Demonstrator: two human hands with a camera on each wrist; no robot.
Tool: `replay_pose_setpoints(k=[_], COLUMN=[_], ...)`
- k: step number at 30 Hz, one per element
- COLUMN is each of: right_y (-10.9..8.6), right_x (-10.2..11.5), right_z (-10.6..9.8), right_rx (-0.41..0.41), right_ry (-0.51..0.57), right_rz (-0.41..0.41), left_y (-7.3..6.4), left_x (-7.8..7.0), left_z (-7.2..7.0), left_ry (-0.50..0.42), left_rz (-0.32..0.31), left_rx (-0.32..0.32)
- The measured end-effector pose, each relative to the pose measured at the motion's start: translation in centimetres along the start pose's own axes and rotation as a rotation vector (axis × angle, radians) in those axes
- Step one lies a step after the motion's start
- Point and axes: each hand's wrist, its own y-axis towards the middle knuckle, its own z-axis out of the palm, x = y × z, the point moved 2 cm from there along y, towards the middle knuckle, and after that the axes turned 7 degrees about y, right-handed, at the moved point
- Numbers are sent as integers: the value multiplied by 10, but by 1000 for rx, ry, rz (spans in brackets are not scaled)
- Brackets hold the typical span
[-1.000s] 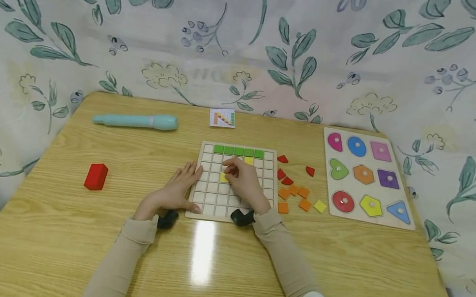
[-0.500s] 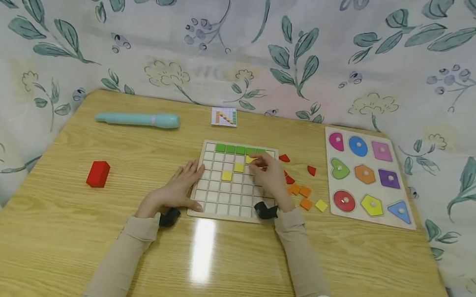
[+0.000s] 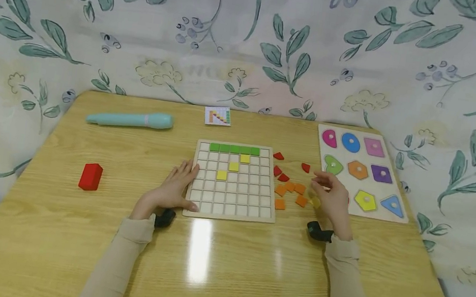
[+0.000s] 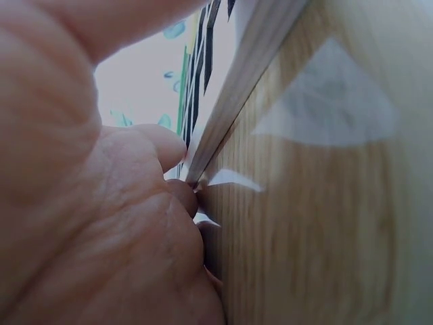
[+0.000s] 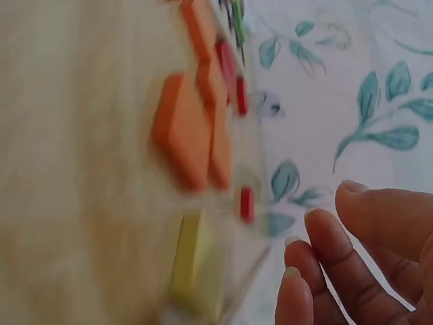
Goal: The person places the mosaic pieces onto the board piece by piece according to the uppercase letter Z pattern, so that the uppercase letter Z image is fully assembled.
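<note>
A wooden grid board (image 3: 254, 201) lies on the table, bearing a row of green tiles (image 3: 235, 149) along its far side and a diagonal of three yellow tiles (image 3: 233, 167). My left hand (image 3: 172, 187) rests along the board's left edge, fingers spread and thumb at the near corner. To the right of the board, my right hand (image 3: 333, 200) hovers with loosely bent fingers and nothing between them. Just beside it lies a loose yellow tile (image 5: 196, 267), apart from the fingertips in the right wrist view. Several orange tiles (image 3: 301, 201) and red quarter-round pieces (image 3: 283, 177) lie nearby.
A shape puzzle board (image 3: 364, 186) with knobbed pieces lies at the right. Behind the grid board is a small pattern card (image 3: 217, 116). A light-blue pen-shaped object (image 3: 134, 119) and a red block (image 3: 90, 176) lie to the left. A floral cloth (image 3: 251, 41) hangs behind.
My right hand has left the grid board and moved right to the loose yellow tile. Yellow tiles now show on the board in a diagonal. My left hand stays at the board's edge.
</note>
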Motion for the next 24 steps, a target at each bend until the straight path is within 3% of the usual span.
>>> replay_pose_setpoints(k=[6, 10, 13, 19, 24], right_y=[-20, -23, -18, 0, 11], right_x=[-15, -19, -17, -5, 10], right_z=[-16, -13, -6, 11, 36], right_rx=[36, 113, 128, 22, -79], right_ry=[-116, -159, -178, -214, -80], right_rz=[-28, -61, -87, -60, 3], left_y=[-6, -7, -7, -4, -2], left_x=[3, 6, 6, 3, 2], left_z=[-2, -4, -5, -3, 0], left_ry=[-17, -15, -14, 3, 0], left_rz=[-9, -9, -9, -2, 10], left_rx=[-12, -23, -25, -13, -4])
